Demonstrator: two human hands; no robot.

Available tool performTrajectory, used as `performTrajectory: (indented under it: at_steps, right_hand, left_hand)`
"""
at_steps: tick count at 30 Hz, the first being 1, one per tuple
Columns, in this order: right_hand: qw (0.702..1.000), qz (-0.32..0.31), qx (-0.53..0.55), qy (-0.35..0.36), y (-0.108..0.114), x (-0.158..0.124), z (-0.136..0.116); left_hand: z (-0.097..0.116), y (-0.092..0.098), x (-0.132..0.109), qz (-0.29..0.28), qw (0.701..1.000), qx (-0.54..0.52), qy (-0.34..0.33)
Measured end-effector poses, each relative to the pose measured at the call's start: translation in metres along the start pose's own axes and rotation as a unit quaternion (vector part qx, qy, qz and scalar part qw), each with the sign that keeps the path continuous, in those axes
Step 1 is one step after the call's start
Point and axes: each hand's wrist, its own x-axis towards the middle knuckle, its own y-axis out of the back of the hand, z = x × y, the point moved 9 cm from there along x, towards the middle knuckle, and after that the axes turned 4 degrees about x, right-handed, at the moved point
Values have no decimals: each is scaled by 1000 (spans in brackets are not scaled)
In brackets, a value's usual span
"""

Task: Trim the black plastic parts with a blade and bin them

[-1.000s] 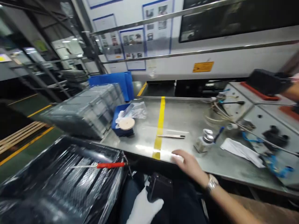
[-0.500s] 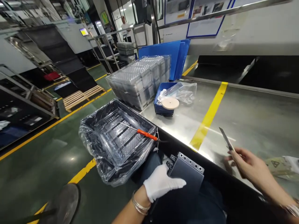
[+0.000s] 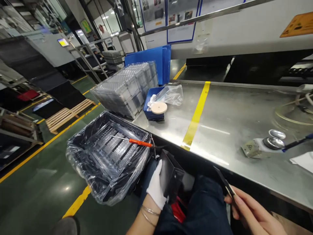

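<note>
My left hand (image 3: 155,186), in a white glove with thin bracelets at the wrist, grips a dark metal housing (image 3: 171,174) over my lap, turned edge-on. My right hand (image 3: 251,209), bare, is low at the lower right, below the table edge. It pinches a slim flat tool (image 3: 224,180) whose dark tip points up and left. Next to the housing, a black tray (image 3: 107,156) wrapped in clear plastic holds a screwdriver with an orange handle (image 3: 140,142).
A steel table (image 3: 220,120) with a yellow tape stripe (image 3: 195,117) runs ahead. On it are a blue bin (image 3: 148,109) with a round pale disc (image 3: 158,107) and a plastic bag (image 3: 171,94). A small metal fixture (image 3: 272,142) stands at the right. Stacked clear trays (image 3: 124,89) stand behind the black tray.
The view has swung left since the oldest frame. My right hand has lifted the flat tool off the table and dropped below the edge. The housing has turned from face-up to edge-on.
</note>
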Motion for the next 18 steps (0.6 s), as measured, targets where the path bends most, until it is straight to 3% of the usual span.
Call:
performTrajectory:
  at_steps: [6,9,13,15,18]
  right_hand:
    - [957,-38,-1,286,-37,-16,-82]
    - [933,-64,26,353,-52,-22,-103]
    - [920,-80,14,384,-64,-24,-108]
    - [923,-75,10,378,-62,-22,-104]
    - [947,-6,6,321,-37,-12,-93]
  left_hand:
    - [24,33,-23,144,971,126,-144]
    - [31,27,-36,170,960,161,-155]
    - [45,10,-52,208,942,215,-151]
    - [43,1,-48,179,957,179,-139]
    - [20,-10,-28,35,998,-10,-55]
